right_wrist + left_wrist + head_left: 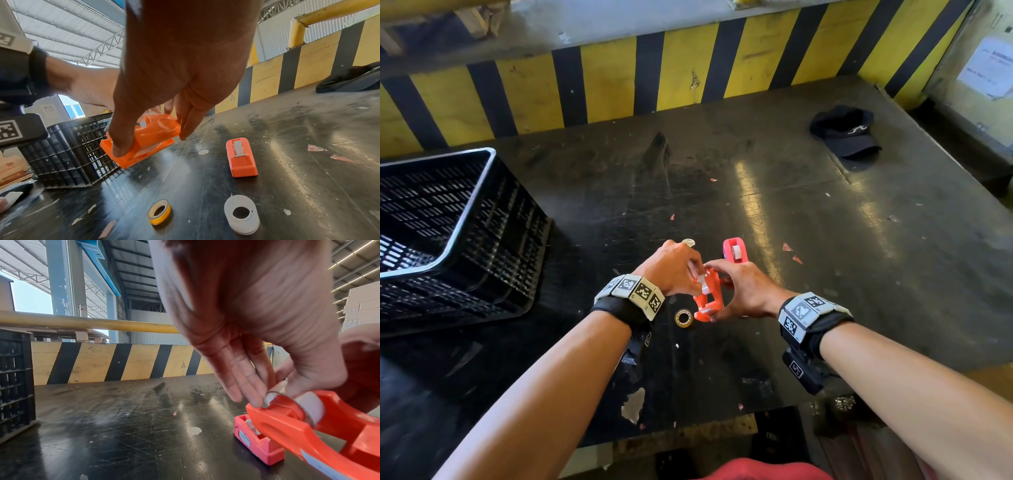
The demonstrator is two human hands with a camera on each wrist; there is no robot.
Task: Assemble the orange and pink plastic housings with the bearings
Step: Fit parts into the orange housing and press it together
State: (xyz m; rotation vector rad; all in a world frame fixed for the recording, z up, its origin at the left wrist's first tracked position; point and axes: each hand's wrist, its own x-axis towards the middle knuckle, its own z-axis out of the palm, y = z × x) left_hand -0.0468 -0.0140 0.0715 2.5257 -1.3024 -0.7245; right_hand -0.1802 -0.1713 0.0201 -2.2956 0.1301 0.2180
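Observation:
My right hand grips the orange housing above the table, with the thumb on one end and the fingers on the other, as the right wrist view shows: right hand, orange housing. My left hand pinches a white bearing roller that sits in the housing's open top. In the left wrist view the roller lies between thumb and fingertips. The pink housing, with a white roller in it, rests on the table just beyond my hands.
A yellow ring and a white ring lie on the black table near me. A black slatted crate stands at the left and a dark cap at the far right. A yellow-and-black striped wall runs along the back.

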